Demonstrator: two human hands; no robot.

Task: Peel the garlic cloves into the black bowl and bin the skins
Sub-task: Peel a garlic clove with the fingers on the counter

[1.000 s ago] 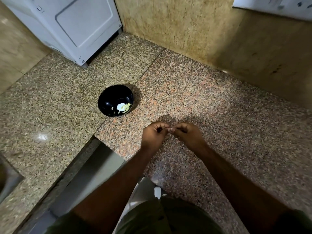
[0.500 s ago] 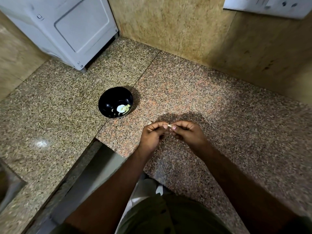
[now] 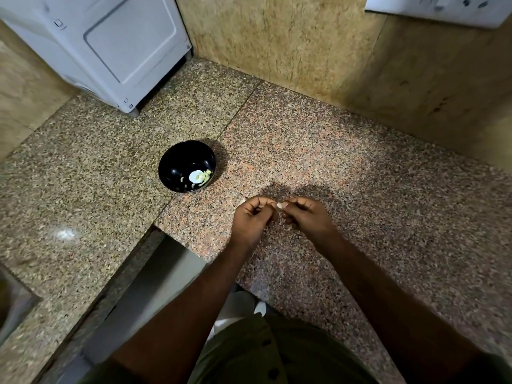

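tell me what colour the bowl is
Black, glossy; the bowl shows clearly in the head view.

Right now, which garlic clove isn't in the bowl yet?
The garlic clove pinched between the left hand and right hand; the others lie inside the black bowl.

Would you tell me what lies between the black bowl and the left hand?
Only bare granite counter lies between the bowl and left hand, per the head view.
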